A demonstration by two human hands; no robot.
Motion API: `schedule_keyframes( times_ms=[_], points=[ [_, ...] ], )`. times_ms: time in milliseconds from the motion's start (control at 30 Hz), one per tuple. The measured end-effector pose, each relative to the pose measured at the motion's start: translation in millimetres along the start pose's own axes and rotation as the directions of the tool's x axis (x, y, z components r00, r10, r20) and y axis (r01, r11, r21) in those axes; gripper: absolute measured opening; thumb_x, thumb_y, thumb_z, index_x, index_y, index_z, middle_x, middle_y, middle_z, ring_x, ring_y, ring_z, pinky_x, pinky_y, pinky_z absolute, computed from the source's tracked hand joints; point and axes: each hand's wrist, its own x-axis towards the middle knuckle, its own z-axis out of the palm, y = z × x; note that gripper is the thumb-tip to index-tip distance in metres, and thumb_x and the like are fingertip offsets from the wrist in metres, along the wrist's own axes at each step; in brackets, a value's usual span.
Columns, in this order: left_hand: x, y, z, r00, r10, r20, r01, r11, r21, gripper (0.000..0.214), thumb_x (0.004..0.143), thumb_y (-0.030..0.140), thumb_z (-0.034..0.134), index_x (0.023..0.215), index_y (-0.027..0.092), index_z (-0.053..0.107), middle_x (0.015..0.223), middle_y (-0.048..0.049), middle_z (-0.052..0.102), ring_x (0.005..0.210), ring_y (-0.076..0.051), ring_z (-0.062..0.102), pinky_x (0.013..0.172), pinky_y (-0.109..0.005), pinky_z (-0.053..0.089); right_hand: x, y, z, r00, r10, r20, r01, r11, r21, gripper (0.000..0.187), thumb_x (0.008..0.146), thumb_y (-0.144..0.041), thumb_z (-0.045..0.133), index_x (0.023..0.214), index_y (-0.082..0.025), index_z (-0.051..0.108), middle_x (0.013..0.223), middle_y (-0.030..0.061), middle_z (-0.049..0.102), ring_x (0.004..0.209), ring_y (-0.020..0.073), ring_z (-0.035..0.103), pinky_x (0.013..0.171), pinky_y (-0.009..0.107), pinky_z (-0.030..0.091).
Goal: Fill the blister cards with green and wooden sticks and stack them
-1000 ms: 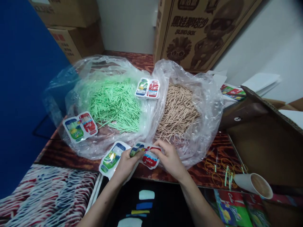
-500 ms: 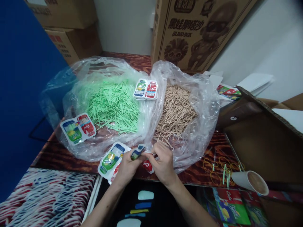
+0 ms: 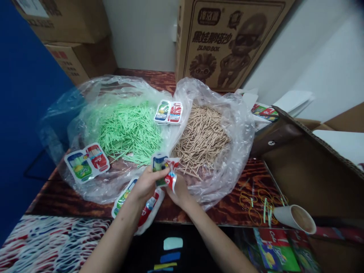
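Between my two hands is a small double packet with a blue-green half and a red half, the red half bent up. My left hand grips its left side, thumb across the front. Behind the red half, my right hand is closed on the packet, its fingertips partly hidden. Another double packet lies under my left forearm at the table edge. Beyond my hands are a heap of green sticks and a heap of brown sticks, each on clear plastic.
Double packets lie on the plastic at left and between the heaps. At right are yellow rubber bands, a tipped paper cup and an open carton. A large cardboard box stands behind.
Both hands have lifted the packet slightly away from me and to the left. More of its blue-green front now shows, and the red half stands up. The camera view has shifted a little.
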Motion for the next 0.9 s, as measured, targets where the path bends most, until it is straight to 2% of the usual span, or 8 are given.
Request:
schedule_keyframes(
  times_ms=[67,167,267,367,467,533,767,900],
  points=[
    [14.5,6.8,-6.5,0.998,-0.025,-0.062,0.025,1.0,-0.004,0.026,0.055,0.022,0.084,0.075,0.012,0.072,0.07,-0.0055,0.073,0.06,-0.017,0.065,0.064,-0.027,0.05,-1.0,-6.8,1.9,0.998,-0.043,0.044,0.042,0.999,0.02,0.032,0.085,-0.015,0.051,0.116,-0.018,0.06,0.112,0.0108,0.065,0.106,0.0231,0.057,0.091,0.037,0.045],
    [24.9,10.3,-15.6,0.991,-0.004,-0.135,0.001,1.0,-0.028,0.034,0.053,0.022,0.085,0.083,0.012,0.072,0.07,-0.0049,0.074,0.061,-0.018,0.067,0.065,-0.028,0.051,-0.5,-5.2,-15.3,0.994,-0.053,0.092,0.048,0.997,0.054,0.03,0.088,-0.011,0.047,0.112,-0.02,0.062,0.107,0.0082,0.066,0.104,0.0209,0.056,0.09,0.036,0.043],
    [24.0,6.6,-17.8,0.989,0.012,-0.148,-0.019,0.999,-0.045,0.039,0.053,0.024,0.085,0.088,0.013,0.071,0.073,-0.0048,0.074,0.063,-0.019,0.068,0.067,-0.03,0.053,12.9,9.7,-38.5,0.994,0.087,-0.063,-0.093,0.992,-0.086,0.025,0.091,-0.013,0.044,0.098,-0.019,0.067,0.093,0.0074,0.066,0.093,0.0209,0.055,0.083,0.034,0.043],
    [21.8,1.1,-17.1,0.989,0.014,-0.149,-0.024,0.997,-0.068,0.041,0.053,0.025,0.086,0.089,0.013,0.071,0.074,-0.005,0.075,0.066,-0.02,0.069,0.07,-0.031,0.054,38.8,24.3,-48.7,0.947,0.208,-0.247,-0.293,0.873,-0.39,0.021,0.091,-0.023,0.048,0.093,-0.015,0.067,0.095,0.0122,0.062,0.095,0.0252,0.05,0.084,0.038,0.039],
    [22.0,-2.4,-18.4,0.987,0.002,-0.16,-0.018,0.995,-0.099,0.042,0.052,0.026,0.086,0.089,0.013,0.071,0.078,-0.0056,0.076,0.069,-0.02,0.07,0.071,-0.031,0.054,64.4,28.7,-42.7,0.93,0.26,-0.261,-0.367,0.726,-0.582,0.03,0.087,-0.037,0.056,0.091,-0.01,0.068,0.099,0.0174,0.059,0.098,0.0295,0.047,0.084,0.041,0.036],
    [22.3,-3.5,-19.9,0.985,-0.007,-0.173,-0.013,0.994,-0.111,0.042,0.052,0.025,0.086,0.089,0.013,0.072,0.08,-0.0056,0.076,0.069,-0.019,0.07,0.072,-0.03,0.054,76.0,26.9,-34.5,0.93,0.275,-0.245,-0.368,0.682,-0.632,0.035,0.085,-0.041,0.058,0.094,-0.008,0.068,0.102,0.0192,0.059,0.1,0.0308,0.045,0.085,0.042,0.034],
    [22.3,-4.6,-24.6,0.982,-0.052,-0.18,0.027,0.99,-0.142,0.038,0.051,0.022,0.086,0.086,0.014,0.072,0.076,-0.0041,0.076,0.066,-0.019,0.07,0.071,-0.03,0.054,89.6,20.2,-22.3,0.905,0.374,-0.203,-0.412,0.649,-0.64,0.029,0.082,-0.023,0.054,0.101,-0.005,0.067,0.106,0.0218,0.061,0.104,0.0324,0.048,0.087,0.043,0.033],
    [23.7,-4.9,-28.1,0.985,-0.059,-0.165,0.033,0.988,-0.154,0.037,0.052,0.022,0.086,0.085,0.013,0.072,0.074,-0.0045,0.076,0.064,-0.018,0.07,0.071,-0.03,0.054,91.5,25.5,-32.9,0.883,0.443,-0.158,-0.46,0.743,-0.487,0.027,0.084,-0.018,0.046,0.095,-0.005,0.067,0.106,0.0243,0.063,0.105,0.0333,0.05,0.09,0.044,0.031]
  ],
)
